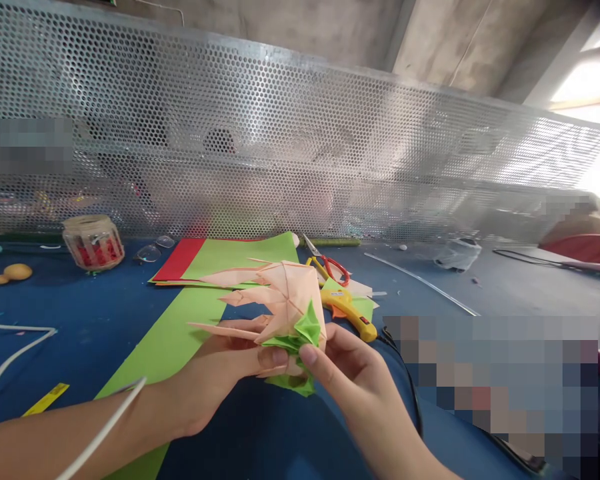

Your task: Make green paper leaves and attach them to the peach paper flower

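Note:
Both hands hold up a folded paper model in front of me. Its peach paper body has long pointed strips reaching left, and green folded paper leaves sit at its lower end. My left hand grips it from the left, thumb pressed against the green part. On the other side, my right hand pinches the green paper with its thumb, its fingers behind the model. Just beyond my right hand lie a yellow glue gun and scissors with red handles.
Green paper sheets and a red sheet lie on the blue table. A jar with red contents and glasses stand at the back left. A white cable crosses the left side. A perforated metal screen borders the table.

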The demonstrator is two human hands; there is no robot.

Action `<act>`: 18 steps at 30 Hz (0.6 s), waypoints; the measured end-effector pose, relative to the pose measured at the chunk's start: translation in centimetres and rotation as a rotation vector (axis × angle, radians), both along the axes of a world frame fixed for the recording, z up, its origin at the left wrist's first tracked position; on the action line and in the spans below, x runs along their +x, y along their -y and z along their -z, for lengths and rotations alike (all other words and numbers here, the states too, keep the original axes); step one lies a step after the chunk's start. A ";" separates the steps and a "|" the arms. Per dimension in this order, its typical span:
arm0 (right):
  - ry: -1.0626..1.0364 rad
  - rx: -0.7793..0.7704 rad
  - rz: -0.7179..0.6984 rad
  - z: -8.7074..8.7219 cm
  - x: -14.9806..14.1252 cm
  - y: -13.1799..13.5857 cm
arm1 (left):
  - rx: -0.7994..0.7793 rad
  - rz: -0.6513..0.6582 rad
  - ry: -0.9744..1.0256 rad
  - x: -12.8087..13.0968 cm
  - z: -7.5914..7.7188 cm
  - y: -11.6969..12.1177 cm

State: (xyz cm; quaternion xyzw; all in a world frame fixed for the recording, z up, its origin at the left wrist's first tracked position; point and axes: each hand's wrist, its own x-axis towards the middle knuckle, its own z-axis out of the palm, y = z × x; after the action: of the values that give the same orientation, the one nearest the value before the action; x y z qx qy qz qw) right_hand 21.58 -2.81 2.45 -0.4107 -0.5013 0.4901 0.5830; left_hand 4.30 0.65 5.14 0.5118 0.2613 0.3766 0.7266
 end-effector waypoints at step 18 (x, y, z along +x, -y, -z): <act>-0.098 -0.102 -0.002 -1.1 0.8 -0.5 | -0.070 0.090 -0.080 -0.4 -0.4 -1.6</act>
State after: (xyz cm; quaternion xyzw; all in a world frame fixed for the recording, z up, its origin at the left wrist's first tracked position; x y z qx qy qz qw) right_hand 22.36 -2.30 3.53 -0.4147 -0.4470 0.5351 0.5848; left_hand 3.93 2.29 5.59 0.5118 0.2798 0.3135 0.7493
